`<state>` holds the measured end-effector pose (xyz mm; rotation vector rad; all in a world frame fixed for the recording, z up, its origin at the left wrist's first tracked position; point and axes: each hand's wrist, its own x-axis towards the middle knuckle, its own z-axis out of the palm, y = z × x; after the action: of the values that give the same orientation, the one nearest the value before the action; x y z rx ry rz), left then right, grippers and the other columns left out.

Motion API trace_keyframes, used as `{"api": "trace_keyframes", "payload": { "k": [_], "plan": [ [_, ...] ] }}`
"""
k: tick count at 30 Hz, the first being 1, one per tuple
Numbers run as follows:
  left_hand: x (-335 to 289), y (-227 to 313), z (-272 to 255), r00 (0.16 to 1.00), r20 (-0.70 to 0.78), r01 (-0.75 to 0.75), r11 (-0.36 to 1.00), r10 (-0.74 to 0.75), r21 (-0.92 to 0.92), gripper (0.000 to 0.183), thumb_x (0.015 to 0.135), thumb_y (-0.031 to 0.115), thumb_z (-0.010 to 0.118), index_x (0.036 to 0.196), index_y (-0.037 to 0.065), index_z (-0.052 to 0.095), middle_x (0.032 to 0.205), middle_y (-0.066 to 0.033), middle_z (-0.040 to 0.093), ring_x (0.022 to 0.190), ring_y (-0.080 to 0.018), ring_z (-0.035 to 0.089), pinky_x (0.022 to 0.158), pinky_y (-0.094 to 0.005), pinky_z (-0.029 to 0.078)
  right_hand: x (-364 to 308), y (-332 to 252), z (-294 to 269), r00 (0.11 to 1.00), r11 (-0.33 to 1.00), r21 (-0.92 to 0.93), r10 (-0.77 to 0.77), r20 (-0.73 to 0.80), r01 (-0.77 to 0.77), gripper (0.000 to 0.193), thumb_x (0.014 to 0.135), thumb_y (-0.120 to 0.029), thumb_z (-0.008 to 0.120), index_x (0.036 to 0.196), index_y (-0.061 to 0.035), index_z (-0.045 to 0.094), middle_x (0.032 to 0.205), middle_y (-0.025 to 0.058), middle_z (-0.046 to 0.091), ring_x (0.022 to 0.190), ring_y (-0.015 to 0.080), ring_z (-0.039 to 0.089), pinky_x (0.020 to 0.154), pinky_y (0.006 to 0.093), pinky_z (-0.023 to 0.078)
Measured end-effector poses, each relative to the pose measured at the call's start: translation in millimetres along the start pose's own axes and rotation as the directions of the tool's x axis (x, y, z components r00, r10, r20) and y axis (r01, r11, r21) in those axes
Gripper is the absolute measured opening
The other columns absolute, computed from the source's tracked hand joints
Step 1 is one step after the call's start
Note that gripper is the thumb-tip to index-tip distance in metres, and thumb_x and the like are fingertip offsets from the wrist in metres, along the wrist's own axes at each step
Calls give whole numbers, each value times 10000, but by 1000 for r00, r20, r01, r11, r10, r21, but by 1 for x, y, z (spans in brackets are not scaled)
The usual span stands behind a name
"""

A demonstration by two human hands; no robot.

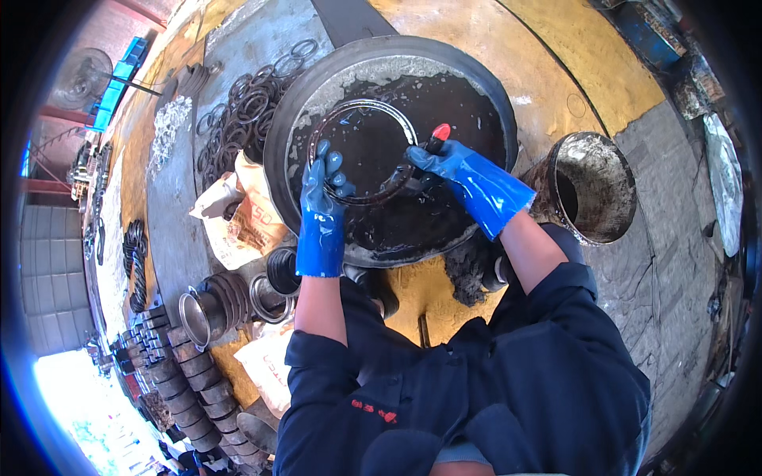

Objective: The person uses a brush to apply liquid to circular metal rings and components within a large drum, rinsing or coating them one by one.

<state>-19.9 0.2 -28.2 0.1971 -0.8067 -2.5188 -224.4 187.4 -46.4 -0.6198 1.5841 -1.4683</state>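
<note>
My left hand (322,198), in a wet blue rubber glove, is closed round the left side of a shiny metal ring (406,127). The ring is tilted over a wide round tub (279,139) of dark liquid. In my right hand (468,170), also gloved in blue, is a hand tool (439,136) with a black handle and a red end. Its lower end meets the ring's lower right side. My glove and the ring partly hide that end, so I cannot make out its exact kind.
Many dark rings (250,107) lie heaped left of the tub, beside a torn paper sack (250,210). A dirty metal drum (615,186) stands to the right. Stacked metal collars (202,313) and rows of cylindrical parts (190,373) are at the lower left.
</note>
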Motion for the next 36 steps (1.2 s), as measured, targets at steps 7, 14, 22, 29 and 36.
{"api": "trace_keyframes", "payload": {
  "k": [7,14,22,29,36],
  "plan": [
    [-11,13,-8,889,37,-55,25,456,998,497,852,257,672,1305,99,543,1084,-127,691,947,-270,674,774,-357,536,-15,-46,20,992,935,-332,-116,50,126,332,824,-330,755,1033,-76,708,902,45,710,793,135,638,751,306,508],
    [-6,-13,70,967,234,-120,-634,99,764,612,754,266,726,1312,109,530,1196,-182,631,1075,-354,615,910,-428,493,-27,-47,26,803,163,-894,-525,280,418,245,770,-244,704,992,-142,686,1036,73,684,899,299,670,766,412,542],
    [-9,-6,62,979,-198,188,160,50,969,315,836,110,694,1146,73,648,979,-70,707,777,-155,631,688,-274,500,0,-11,6,965,536,-844,-236,-116,29,260,835,-302,656,1080,-219,680,1089,40,687,1006,276,654,840,400,522],
    [-7,4,30,872,-489,318,793,-28,520,276,881,56,618,1156,45,640,929,-69,716,531,-48,455,465,-169,341,-11,-41,20,958,958,-15,-287,-21,286,212,863,-143,668,1051,-49,694,1023,83,710,945,146,662,845,330,539],
    [-7,-5,42,870,-493,308,788,-7,533,292,847,-6,620,1134,45,641,839,-27,676,536,-53,491,459,-175,363,-27,-59,60,719,618,-457,-692,71,640,257,804,-234,735,1051,-165,719,1059,73,705,988,244,672,862,336,546]
  ]
}}
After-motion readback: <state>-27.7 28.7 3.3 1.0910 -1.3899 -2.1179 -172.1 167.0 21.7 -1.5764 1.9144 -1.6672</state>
